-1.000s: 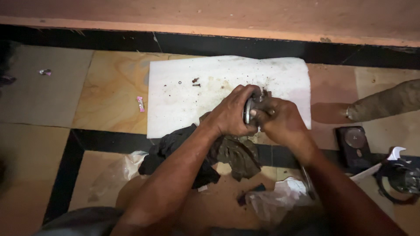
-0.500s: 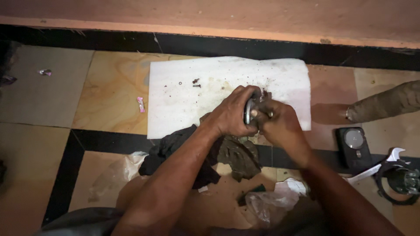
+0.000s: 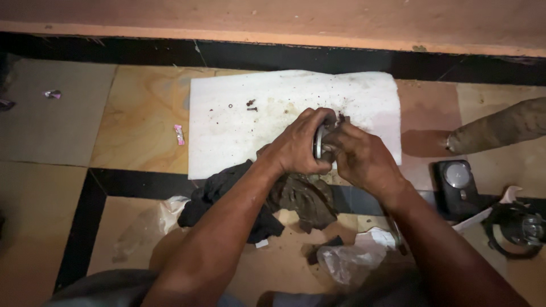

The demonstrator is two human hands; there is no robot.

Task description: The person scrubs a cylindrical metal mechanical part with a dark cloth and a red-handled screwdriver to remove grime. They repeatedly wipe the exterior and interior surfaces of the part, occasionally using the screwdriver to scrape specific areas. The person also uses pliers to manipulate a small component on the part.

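Note:
Both my hands are closed around a small round metal part [image 3: 319, 142] with a shiny rim, held just above a stained white sheet [image 3: 239, 136] on the tiled floor. My left hand [image 3: 296, 149] wraps it from the left, fingers curled over its top. From the right, my right hand [image 3: 361, 158] grips the same part, hiding most of it. A few small screws [image 3: 250, 104] lie on the sheet to the upper left of my hands. A dark greasy rag [image 3: 250, 196] lies under my forearms.
A small black device with a round lens [image 3: 456, 185] lies on the floor at right, with a black ring-shaped part [image 3: 520, 227] beyond it. Crumpled clear plastic [image 3: 347, 261] sits near my right forearm. Another person's foot [image 3: 500, 128] rests at right. A wall base runs along the top.
My hands have stayed together on the metal part, with only slight shifting of the fingers and wrists. The foot at right has moved slightly.

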